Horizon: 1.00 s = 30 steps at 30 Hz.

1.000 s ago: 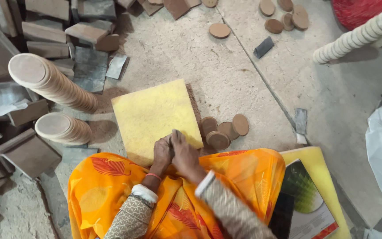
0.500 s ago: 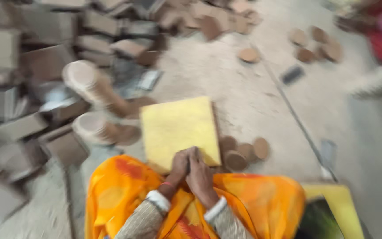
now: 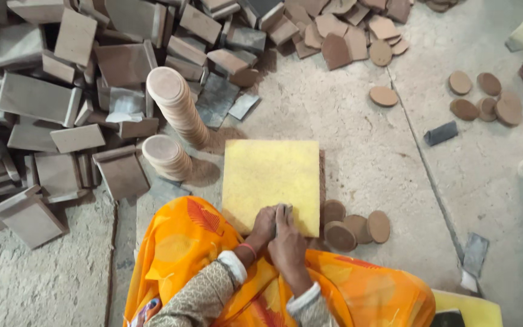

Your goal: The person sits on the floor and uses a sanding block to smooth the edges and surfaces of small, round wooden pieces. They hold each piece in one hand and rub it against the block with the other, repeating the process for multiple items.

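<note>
A person sat on the dusty floor in an orange cloth. In front of the knees lay a yellow square pad, flat on the ground. Both hands met at the near edge of that pad. The left hand was curled shut, and the right hand was curled beside it, touching it. A small dark thing peeked out between them. It seemed to be pinched by both hands and pressed on the pad, but it was too hidden to tell what it was.

Just right of the hands lay a few brown round discs, some lapping over each other. Two stacks of discs stood to the left of the pad. The tall stack leaned over a lot. The short stack leaned a little. Behind them lay a big heap of brown blocks.

What could go wrong? The tall stack looked ready to tip. A bump from an elbow could knock it down onto the pad. The small thing could also slip out, because so little of it stuck out from the fingers. Then the knuckles might scrape on the rough pad.
</note>
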Available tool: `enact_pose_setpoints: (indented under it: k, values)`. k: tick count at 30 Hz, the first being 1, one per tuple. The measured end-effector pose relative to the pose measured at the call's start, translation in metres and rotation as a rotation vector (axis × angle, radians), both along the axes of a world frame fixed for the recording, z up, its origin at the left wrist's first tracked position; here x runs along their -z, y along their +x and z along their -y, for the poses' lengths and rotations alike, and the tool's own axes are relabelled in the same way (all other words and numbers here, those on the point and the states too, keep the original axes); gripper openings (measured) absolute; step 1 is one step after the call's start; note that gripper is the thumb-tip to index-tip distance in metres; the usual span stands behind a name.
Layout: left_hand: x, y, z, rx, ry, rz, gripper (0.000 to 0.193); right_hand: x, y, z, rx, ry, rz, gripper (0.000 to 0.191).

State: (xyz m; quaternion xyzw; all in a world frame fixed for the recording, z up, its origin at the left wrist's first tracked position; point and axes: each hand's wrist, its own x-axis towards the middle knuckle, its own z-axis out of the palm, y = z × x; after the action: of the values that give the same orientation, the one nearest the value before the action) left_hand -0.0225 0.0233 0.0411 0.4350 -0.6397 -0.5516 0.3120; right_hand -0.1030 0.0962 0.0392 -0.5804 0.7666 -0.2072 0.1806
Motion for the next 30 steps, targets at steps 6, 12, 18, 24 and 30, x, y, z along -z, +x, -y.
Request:
enact_pose_setpoints:
  k: [6, 12, 18, 24, 30]
  values:
    - [-0.011, -0.003, -0.012, 0.02, -0.708, 0.363, 0.037, -0.004, -0.084, 0.034, 0.094, 0.271, 0.266, 0.053]
    - [-0.012, -0.014, -0.006, 0.414, -0.531, 0.499, 0.041, 0.009, -0.124, 0.004, -0.226, 0.284, 0.412, 0.039]
    - [0.023, -0.023, -0.006, 0.305, -0.491, 0.369, 0.043, -0.005, -0.219, -0.01, 0.091, 0.184, 0.315, 0.045]
    - [0.017, -0.035, 0.008, 0.21, -0.279, 0.391, 0.039, 0.002, -0.27, 0.009, 0.45, 0.527, -0.086, 0.055]
    - [0.025, -0.039, 0.004, 0.224, -0.393, 0.359, 0.039, 0.025, -0.268, 0.014, 0.688, 0.215, -0.215, 0.072]
